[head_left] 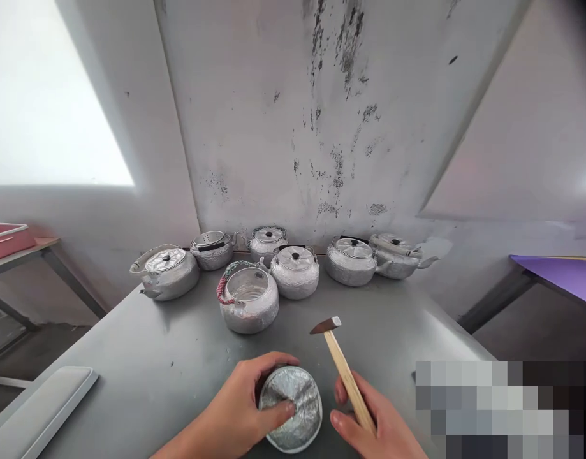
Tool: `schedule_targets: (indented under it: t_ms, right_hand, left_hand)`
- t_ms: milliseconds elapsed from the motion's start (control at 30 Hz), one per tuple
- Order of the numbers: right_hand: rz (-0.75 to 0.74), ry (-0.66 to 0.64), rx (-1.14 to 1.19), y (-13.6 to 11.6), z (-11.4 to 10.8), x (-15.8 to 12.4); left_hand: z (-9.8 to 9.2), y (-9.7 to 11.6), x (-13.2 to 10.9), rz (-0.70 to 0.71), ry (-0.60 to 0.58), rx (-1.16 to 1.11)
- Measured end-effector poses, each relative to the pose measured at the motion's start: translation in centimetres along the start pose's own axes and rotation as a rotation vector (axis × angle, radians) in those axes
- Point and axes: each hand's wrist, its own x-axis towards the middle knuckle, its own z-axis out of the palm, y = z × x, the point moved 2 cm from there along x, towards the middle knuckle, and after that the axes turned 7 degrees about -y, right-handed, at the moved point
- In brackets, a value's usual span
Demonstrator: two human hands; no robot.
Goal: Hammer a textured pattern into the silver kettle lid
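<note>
My left hand (pixel 247 398) grips a round, silvery kettle lid (pixel 302 424), thumb pressed on its face near the middle and fingers behind its far edge. The lid has a crinkled, hammered surface. In my right hand (pixel 376 417) is a hammer (pixel 345 370), held by its pale wooden handle. Its metal head points up and away from me, to the right of the lid and apart from it. Beyond my hands stands a lidless hammered kettle (pixel 249 312) with a red and green cord-wrapped handle; its inside is partly visible.
Several more silvery kettles stand along the back of the grey table (pixel 144 357), among them a lidded kettle (pixel 296 274). A long grey padded object (pixel 48 411) lies at the left edge. Side tables hold a pink tray (pixel 8 242) and a purple surface (pixel 563 277). The lower right is pixelated.
</note>
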Motion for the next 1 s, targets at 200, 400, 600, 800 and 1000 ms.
schedule_targets:
  t_ms: [200,400,600,800,1000]
  right_hand:
    - [-0.060,0.001,-0.027,-1.7,0.7,-0.5]
    - [-0.123,-0.042,0.003,-2.6,1.5,-1.1]
    - [-0.109,-0.021,-0.023,-2.6,1.5,-0.9]
    - [-0.140,0.012,0.011,-2.9,1.3,-1.1]
    - [-0.167,0.032,0.052,-3.4,1.0,-1.5]
  left_hand:
    - [0.2,-0.7,0.0,0.070,-0.012,-0.199]
    - [0.5,0.1,-0.1,0.128,0.058,-0.375]
    - [1.2,0.6,-0.2,0.127,0.129,-0.444]
    - [1.2,0.2,0.0,0.081,0.113,-0.498]
    - [1.1,0.6,-0.3,0.033,-0.023,-0.566]
